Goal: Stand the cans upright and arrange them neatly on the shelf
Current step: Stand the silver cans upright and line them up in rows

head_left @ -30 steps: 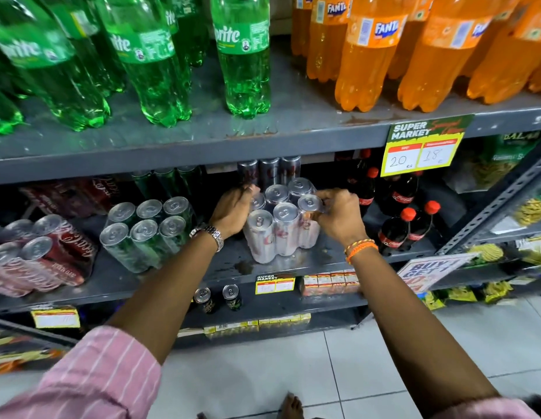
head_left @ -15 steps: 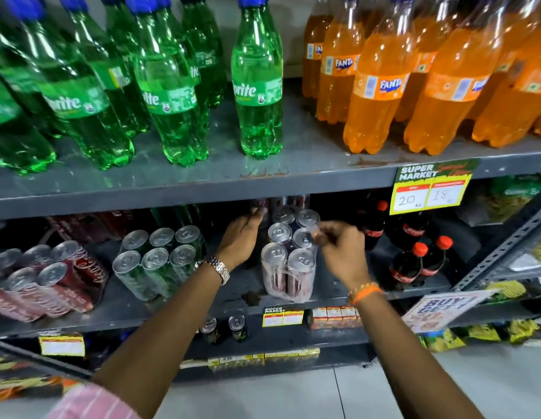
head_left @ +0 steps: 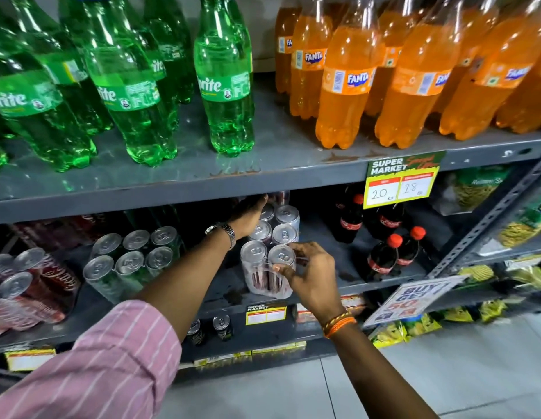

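Observation:
A shrink-wrapped pack of silver-topped cans (head_left: 264,267) stands upright on the middle grey shelf (head_left: 347,267), two cans wide and running back under the shelf above. My left hand (head_left: 248,219) reaches deep along the pack's left side, palm against the rear cans, a watch on the wrist. At the pack's front right corner my right hand (head_left: 308,276) pinches the plastic wrap beside the front can. A green can pack (head_left: 133,258) stands upright to the left. A red cola can pack (head_left: 33,285) lies tilted at the far left.
Green Sprite bottles (head_left: 223,86) and orange Fanta bottles (head_left: 344,86) fill the shelf above. Small cola bottles (head_left: 384,255) stand right of the cans. Price tags (head_left: 399,186) hang from the shelf edge. Two dark cans (head_left: 220,326) sit on the lower shelf. Snack packets lie at the right.
My left hand slid further back along the pack's left side. My right hand came forward to the front right corner. The camera tilted up, showing more of the bottle shelf.

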`<control>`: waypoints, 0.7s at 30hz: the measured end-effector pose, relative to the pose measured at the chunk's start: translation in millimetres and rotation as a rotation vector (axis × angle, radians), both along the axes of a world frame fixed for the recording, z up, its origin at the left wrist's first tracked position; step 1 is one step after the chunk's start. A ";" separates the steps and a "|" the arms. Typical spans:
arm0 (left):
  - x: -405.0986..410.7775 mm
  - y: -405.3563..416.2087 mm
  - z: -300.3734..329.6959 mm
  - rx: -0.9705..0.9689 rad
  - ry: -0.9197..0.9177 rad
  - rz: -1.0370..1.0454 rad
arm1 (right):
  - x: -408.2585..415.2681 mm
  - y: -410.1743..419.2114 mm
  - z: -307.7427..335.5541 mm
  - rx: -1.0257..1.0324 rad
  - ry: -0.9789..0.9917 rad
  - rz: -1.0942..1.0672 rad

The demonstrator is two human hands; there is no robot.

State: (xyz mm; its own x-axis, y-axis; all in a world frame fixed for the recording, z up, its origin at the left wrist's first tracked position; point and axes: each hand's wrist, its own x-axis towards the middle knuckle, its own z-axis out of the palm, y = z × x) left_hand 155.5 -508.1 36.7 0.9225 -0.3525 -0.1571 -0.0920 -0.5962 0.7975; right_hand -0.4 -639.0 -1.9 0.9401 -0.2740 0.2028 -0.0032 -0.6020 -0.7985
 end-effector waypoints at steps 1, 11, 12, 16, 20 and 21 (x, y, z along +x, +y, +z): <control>1.2 0.5 -1.2 0.007 -0.009 0.006 | 0.7 0.1 -0.1 -0.022 -0.008 0.009; 2.7 34.9 -17.8 0.011 -0.070 0.187 | 19.3 -36.6 3.5 0.004 -0.007 0.026; 1.7 42.1 -22.7 0.008 -0.060 0.206 | 24.8 -43.9 5.0 0.057 0.005 0.040; -17.7 67.0 -33.5 -0.171 -0.029 0.238 | 57.7 -69.2 11.9 0.234 0.113 0.146; -55.2 83.6 -44.5 -0.271 -0.057 0.228 | 85.4 -81.7 19.4 0.238 0.185 0.270; -63.4 86.0 -47.8 -0.270 -0.077 0.222 | 91.3 -82.9 20.0 0.254 0.196 0.295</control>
